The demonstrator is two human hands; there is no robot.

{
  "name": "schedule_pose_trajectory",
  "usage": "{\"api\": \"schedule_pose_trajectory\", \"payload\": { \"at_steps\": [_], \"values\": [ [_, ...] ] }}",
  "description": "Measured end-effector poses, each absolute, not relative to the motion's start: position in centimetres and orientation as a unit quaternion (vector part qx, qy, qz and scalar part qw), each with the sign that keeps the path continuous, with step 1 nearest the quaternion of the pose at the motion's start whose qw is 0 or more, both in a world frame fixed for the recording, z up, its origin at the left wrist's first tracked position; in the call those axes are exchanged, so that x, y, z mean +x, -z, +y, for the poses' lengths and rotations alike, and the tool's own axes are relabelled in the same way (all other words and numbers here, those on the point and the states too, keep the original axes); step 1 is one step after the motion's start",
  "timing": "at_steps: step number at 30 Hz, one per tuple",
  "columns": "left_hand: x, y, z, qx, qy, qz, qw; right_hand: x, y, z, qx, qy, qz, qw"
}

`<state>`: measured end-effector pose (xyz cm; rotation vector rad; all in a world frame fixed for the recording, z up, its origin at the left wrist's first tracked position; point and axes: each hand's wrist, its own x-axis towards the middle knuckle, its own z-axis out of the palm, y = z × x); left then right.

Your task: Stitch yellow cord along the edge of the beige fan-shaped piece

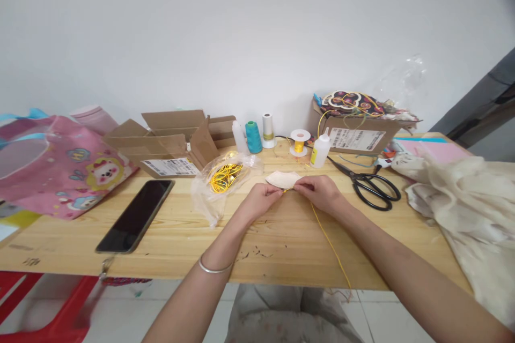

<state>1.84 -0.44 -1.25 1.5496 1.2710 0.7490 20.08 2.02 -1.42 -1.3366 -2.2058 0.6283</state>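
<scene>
My left hand (pixel 263 199) and my right hand (pixel 319 192) meet over the middle of the wooden table, fingertips pinched close together. Between them runs a yellow cord (pixel 330 244), gripped by both; its long tail trails from under my right hand down over the table's front edge. A small dark piece shows at the pinched spot, too small to make out. Just behind my fingers lies a pale, curved piece of material (pixel 282 179); whether I touch it, I cannot tell. Left of my hands, a clear plastic bag (pixel 207 201) holds a tangle of yellow cord (pixel 225 178).
Black-handled scissors (pixel 372 185) and cream fabric (pixel 475 198) lie right. Behind stand a glue bottle (pixel 321 151), yellow spool (pixel 299 146), teal thread cone (pixel 253 138) and cardboard boxes (pixel 167 146) (pixel 356 139). A phone (pixel 137 217) and pink bag (pixel 64 171) are left.
</scene>
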Motion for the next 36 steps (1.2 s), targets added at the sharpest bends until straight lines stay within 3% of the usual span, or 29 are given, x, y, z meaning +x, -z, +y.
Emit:
{"api": "schedule_pose_trajectory", "payload": {
  "at_steps": [8,13,36],
  "values": [
    [2.3,1.5,-0.5,0.651,-0.343,0.491,0.467,19.0,1.9,1.8,-0.439,-0.463,-0.661,0.395],
    [2.6,1.5,-0.4,0.679,-0.339,0.507,0.408,18.7,1.4,1.7,-0.424,-0.551,-0.577,0.429],
    [4.2,0.9,-0.9,0.673,-0.361,0.544,0.348,18.5,1.4,1.8,-0.412,-0.56,-0.558,0.454]
  ]
}}
